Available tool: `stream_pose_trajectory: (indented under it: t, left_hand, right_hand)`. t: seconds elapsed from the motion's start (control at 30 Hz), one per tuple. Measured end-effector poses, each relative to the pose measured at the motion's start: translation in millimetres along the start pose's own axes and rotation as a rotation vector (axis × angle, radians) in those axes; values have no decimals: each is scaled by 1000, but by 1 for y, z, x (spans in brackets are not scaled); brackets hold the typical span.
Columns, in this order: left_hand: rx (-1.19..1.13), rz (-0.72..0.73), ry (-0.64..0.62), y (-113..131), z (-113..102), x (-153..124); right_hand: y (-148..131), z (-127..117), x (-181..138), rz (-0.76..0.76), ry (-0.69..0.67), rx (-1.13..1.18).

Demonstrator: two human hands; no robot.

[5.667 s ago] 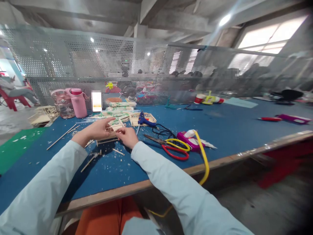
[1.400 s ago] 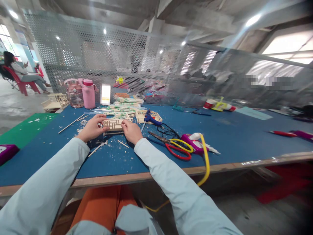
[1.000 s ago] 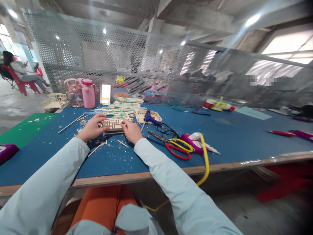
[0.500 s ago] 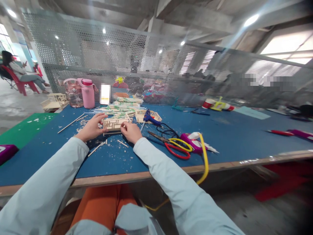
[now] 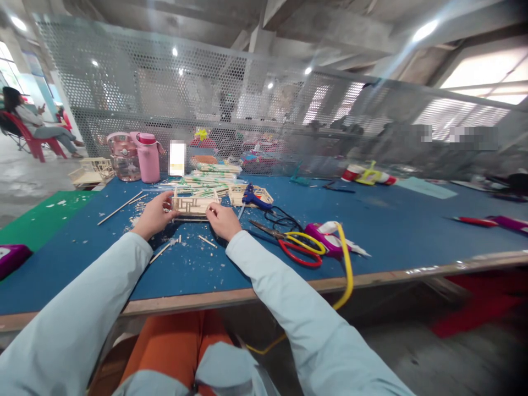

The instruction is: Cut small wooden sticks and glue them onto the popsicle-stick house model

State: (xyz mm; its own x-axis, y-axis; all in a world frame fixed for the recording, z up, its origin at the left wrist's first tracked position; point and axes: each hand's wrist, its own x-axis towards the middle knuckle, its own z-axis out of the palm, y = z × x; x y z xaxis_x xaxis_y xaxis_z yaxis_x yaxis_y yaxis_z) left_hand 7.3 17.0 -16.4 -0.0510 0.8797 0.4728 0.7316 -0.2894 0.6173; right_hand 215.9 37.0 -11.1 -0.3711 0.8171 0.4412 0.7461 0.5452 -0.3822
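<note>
A small frame built from wooden sticks [image 5: 192,205] stands upright on the blue table [image 5: 391,231], held between both hands. My left hand [image 5: 154,215] grips its left end with curled fingers. Fingers pinched, my right hand [image 5: 223,220] holds its right end. Behind the frame lies a pile of loose sticks [image 5: 208,181] and another stick frame [image 5: 241,194]. Wood chips and short stick pieces [image 5: 181,245] litter the table in front of my hands.
A blue glue gun [image 5: 253,199], red and yellow scissors [image 5: 295,247] and a magenta tool with a yellow cord [image 5: 336,242] lie to the right. A pink bottle [image 5: 146,157] and clear jug [image 5: 121,158] stand at the back left by a perforated metal screen [image 5: 256,110]. A person sits far left.
Both hands have lifted and tipped the stick frame a little more upright and slightly farther from me. My left fingers, spread half a second ago, have curled round its end.
</note>
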Motion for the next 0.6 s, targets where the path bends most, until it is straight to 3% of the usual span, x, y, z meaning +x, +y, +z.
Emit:
stream_pose_trajectory:
  t: [0.17,0.37,0.6]
  left_hand:
    - [85,-162,-6,5,-2,-2]
    - [145,-242,-21,14,-5,-3]
    - [69,-222,-104,13,-11,-4]
  right_hand:
    - [0,0,0,-33,19,-7]
    - [-7,0,4,-5,47,12]
    - [-11,13,9,146,9,329]
